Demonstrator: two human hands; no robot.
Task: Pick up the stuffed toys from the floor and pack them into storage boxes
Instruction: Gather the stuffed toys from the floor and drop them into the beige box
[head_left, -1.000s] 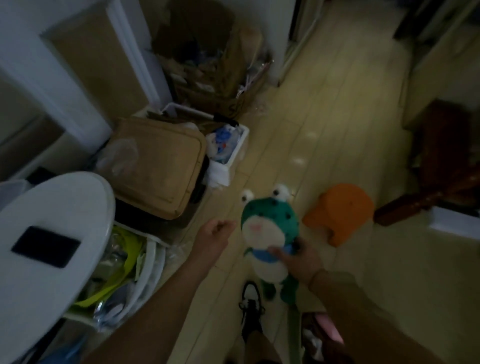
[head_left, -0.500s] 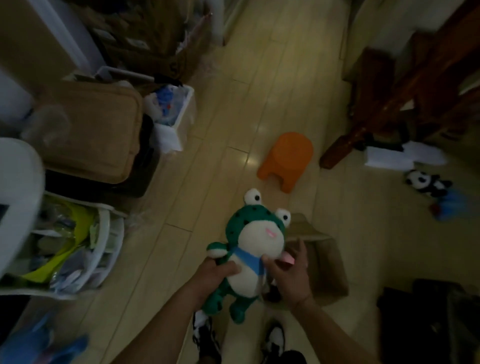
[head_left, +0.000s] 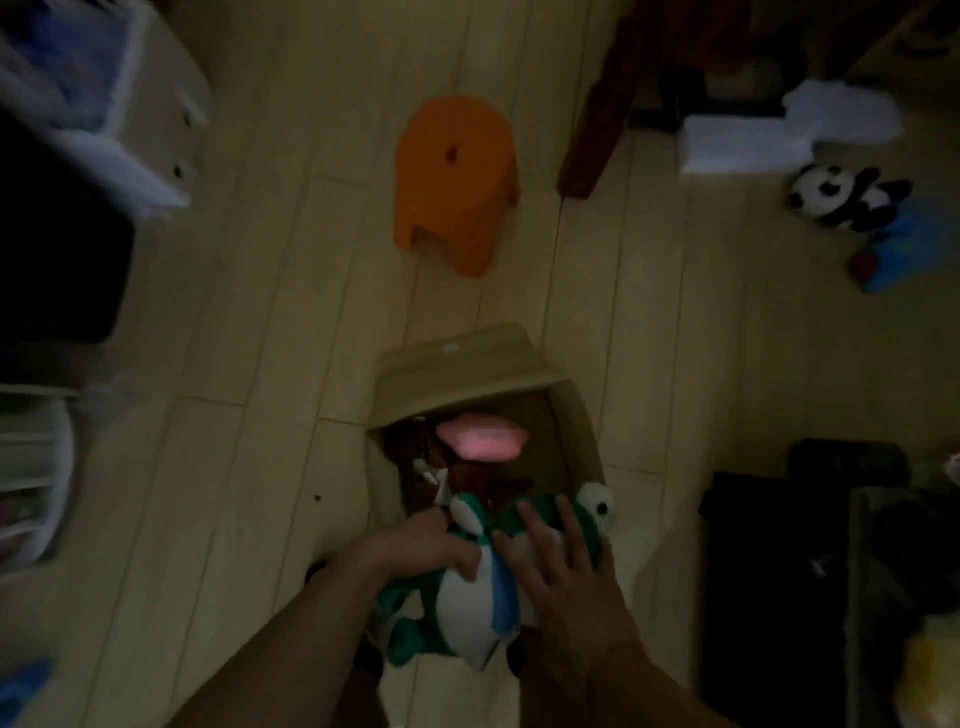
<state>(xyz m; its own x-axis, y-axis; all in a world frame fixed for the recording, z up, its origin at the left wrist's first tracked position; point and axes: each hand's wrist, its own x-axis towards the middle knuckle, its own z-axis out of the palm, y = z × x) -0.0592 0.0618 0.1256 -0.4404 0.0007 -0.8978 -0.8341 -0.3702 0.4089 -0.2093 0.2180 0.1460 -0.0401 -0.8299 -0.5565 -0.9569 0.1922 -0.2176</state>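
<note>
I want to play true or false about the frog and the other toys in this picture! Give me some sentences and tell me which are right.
1. Both hands are on the green frog toy. True.
2. The cardboard box is empty. False: a pink toy already lies inside.
3. The panda toy lies on the floor. True.
4. The orange stool stands inside the box. False: it stands on the floor beyond it.

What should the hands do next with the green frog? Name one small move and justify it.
Probably press the green frog down into the cardboard box. The left hand grips it and the right hand lies flat on it above the open box, where a pink toy already lies.
</note>
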